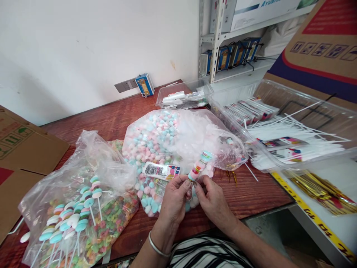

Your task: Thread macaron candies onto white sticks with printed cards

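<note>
Clear plastic: the packet (201, 163) of coloured sweets sits aslant between both hands, just above the big bag (152, 130) of pastel sweets. Risk, as we judge it: if the lower end is open, a slack pinch could spill sweets; we can't tell whether it's tied. A hard pull might tear the film, which looks thin. Grip: left hand (175, 200) closed to a pinch on that lower end, right hand (214, 199) likewise, fingertips nearly meeting, hardly any gap in either. Just beyond the left hand we've got a printed wrapper (161, 171) flat on the big bag; it could slide if the loose plastic shifts. Farther left, lollipops (73, 220) lie on a second bag (93, 160) with ring sweets. Right side: clear tray (281, 163) with white sticks (295, 136), gold ties (323, 191) nearer, off the wooden table (267, 197).
</note>
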{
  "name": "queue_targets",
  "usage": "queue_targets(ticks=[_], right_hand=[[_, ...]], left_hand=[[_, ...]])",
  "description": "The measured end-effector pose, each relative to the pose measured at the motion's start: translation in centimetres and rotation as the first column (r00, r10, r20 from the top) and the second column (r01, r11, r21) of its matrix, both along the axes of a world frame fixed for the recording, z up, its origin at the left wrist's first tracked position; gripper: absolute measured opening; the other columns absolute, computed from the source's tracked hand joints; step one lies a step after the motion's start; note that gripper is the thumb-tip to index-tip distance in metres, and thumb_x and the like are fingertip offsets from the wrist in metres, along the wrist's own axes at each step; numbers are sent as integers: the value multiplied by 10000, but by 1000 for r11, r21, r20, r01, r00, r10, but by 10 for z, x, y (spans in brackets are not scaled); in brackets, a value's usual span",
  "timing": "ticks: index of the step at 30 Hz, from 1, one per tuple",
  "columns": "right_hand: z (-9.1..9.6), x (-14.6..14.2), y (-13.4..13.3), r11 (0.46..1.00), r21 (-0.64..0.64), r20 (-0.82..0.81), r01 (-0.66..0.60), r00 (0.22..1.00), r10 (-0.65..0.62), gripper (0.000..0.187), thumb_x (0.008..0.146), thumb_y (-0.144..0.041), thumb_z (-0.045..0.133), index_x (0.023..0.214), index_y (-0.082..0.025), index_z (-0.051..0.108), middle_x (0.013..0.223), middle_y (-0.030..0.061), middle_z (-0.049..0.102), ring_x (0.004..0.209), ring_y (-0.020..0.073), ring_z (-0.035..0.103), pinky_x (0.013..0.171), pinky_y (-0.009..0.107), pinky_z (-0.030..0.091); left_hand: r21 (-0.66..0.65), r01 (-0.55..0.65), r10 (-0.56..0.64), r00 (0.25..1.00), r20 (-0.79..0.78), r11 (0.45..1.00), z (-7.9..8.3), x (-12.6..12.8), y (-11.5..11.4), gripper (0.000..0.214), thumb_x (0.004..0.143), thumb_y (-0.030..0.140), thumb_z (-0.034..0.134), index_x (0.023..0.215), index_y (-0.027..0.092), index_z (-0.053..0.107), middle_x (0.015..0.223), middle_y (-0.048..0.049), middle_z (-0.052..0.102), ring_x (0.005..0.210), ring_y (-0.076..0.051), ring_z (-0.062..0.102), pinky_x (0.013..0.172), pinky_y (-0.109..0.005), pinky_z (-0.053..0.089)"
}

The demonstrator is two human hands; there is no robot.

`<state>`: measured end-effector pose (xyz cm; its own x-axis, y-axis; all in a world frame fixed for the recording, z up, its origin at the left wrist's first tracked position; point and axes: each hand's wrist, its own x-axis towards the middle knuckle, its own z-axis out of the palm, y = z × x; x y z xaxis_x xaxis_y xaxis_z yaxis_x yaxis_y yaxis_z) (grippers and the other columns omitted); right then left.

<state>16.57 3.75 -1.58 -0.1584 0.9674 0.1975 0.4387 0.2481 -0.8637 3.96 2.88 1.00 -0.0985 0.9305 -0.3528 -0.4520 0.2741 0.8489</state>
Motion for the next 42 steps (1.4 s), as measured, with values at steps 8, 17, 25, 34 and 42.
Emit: queue_targets(ticks=[8, 17, 25, 34, 42], right_hand=[[18, 0, -2, 996, -20, -155, -88, 984, 83, 218, 908, -251, 500, 1097, -191, 590, 1025, 73, 675, 871, 186, 644, 727, 287, 511], [13, -5, 4, 992, -112, -287, -50, 958, 16, 154, 890, -285, 548, 797, -196, 631, 768, 26, 679, 723, 179, 618, 676, 281, 490], [19, -4, 5, 816, -385, -770, -431, 638, -27, 204, 780, -348, 668, 712, -202, 542, 587, -61, 488, 512, 98, 411, 496, 213, 377], [39, 8, 4, 921, -160, -369, -356, 887, 279, 167, 849, -260, 563, 692, -206, 541, 657, -22, 503, 616, 135, 468, 579, 247, 403], [81, -1, 1, 649, 550, 203, -526, 838, 507, 187, 854, -115, 570, 961, -256, 629, 761, 27, 693, 655, 171, 630, 623, 269, 494]], left_hand=[[-29, -41, 45, 990, 132, 999, 1, 0, 4, 361, 607, 358, 830, 788, 113, 636, 552, 51, 482, 476, -39, 346, 470, -177, 247], [291, 48, 160, 744, -648, 956, -9, 2, -8, 176, 895, 309, 541, 956, 192, 657, 728, -12, 592, 646, -140, 526, 636, -268, 426], [476, 139, 193, 790, -583, 868, -8, -5, -9, 137, 918, 229, 527, 867, 214, 653, 761, -5, 577, 715, -147, 553, 721, -281, 453], [457, 215, 176, 720, -671, 863, 35, -50, -27, 187, 853, 247, 632, 1013, 258, 730, 1203, -100, 640, 1122, -258, 571, 990, -413, 415], [173, 286, -248, 946, -210, 943, 56, -50, -56, 901, 828, 793, 159, 1247, 174, 661, 1050, -155, 696, 842, -254, 641, 767, -382, 492]])
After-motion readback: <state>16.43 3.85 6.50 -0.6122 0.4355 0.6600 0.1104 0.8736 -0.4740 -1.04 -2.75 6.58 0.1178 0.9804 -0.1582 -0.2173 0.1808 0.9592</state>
